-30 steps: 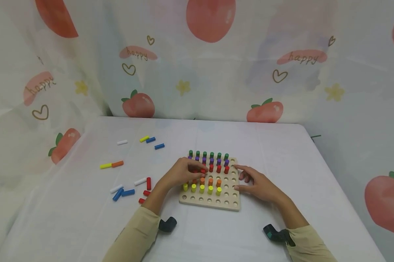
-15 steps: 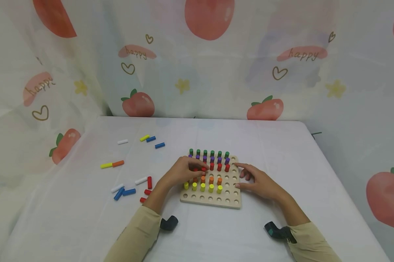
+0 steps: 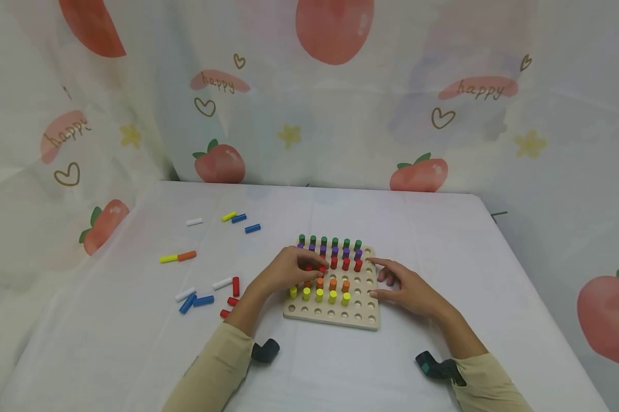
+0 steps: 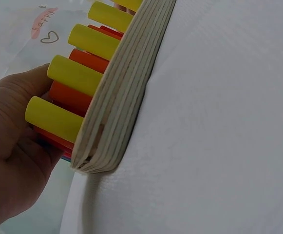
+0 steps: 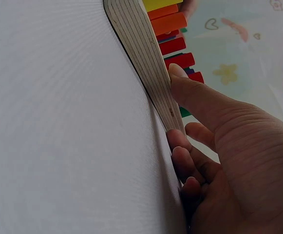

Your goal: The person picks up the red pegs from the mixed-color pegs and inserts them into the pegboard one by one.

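A wooden pegboard [image 3: 350, 322] lies on the table with rows of green, purple, red, orange and yellow pegs standing in its holes. From the left, my left hand [image 3: 284, 269] reaches over the board, thumb and forefinger pinching a red peg [image 3: 322, 269] in line with the red row; its lower end is hidden. In the left wrist view, yellow pegs [image 4: 75, 75] and orange pegs hide part of that hand's fingers. My right hand [image 3: 409, 289] rests against the board's right edge. In the right wrist view its thumb [image 5: 195, 92] touches the edge near the red pegs [image 5: 173, 46].
Loose pegs lie left of the board: red [image 3: 235, 286], blue [image 3: 203, 301] and white [image 3: 222, 283] ones close by. A yellow peg [image 3: 169, 258] and an orange peg [image 3: 187, 255] lie farther left. More blue, yellow and white pegs [image 3: 194, 222] lie toward the back.
The head view shifts slightly. Both hands keep nearly the same places, the left at the red peg and the right at the board's edge.
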Motion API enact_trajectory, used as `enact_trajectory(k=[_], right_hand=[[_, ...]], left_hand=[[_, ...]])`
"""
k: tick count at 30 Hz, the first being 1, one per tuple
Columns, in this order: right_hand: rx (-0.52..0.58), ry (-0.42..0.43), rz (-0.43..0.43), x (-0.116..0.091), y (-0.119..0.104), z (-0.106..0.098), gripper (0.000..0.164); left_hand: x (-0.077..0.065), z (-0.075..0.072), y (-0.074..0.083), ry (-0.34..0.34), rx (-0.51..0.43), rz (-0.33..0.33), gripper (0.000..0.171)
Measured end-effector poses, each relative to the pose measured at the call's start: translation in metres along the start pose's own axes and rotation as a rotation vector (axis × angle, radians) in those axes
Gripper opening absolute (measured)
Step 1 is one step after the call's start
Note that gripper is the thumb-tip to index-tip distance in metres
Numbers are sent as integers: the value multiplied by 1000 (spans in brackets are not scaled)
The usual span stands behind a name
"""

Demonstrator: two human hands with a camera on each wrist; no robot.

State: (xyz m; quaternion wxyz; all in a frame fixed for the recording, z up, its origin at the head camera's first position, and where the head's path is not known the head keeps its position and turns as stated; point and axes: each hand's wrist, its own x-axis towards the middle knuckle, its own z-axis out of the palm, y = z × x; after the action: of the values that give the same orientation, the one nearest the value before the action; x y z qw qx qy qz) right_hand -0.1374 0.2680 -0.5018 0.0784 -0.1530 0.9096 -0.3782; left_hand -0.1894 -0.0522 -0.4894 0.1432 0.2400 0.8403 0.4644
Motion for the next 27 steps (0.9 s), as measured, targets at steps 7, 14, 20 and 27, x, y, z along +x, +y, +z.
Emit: enact_trajectory(k=[7, 14, 20, 27], right_hand=[[-4, 5, -4, -1, 0, -1, 76], [-3, 4, -8, -2, -1, 1, 76], [9, 4, -10, -1, -2, 1, 76], [0, 3, 5, -1, -1, 0, 77]], left_hand=[[0, -1, 0, -10, 7, 23, 20], [-3, -2, -2, -14, 29, 40, 20], [-6, -6, -2, -13, 32, 62, 19], [-11, -11, -1, -8, 51, 42, 20]])
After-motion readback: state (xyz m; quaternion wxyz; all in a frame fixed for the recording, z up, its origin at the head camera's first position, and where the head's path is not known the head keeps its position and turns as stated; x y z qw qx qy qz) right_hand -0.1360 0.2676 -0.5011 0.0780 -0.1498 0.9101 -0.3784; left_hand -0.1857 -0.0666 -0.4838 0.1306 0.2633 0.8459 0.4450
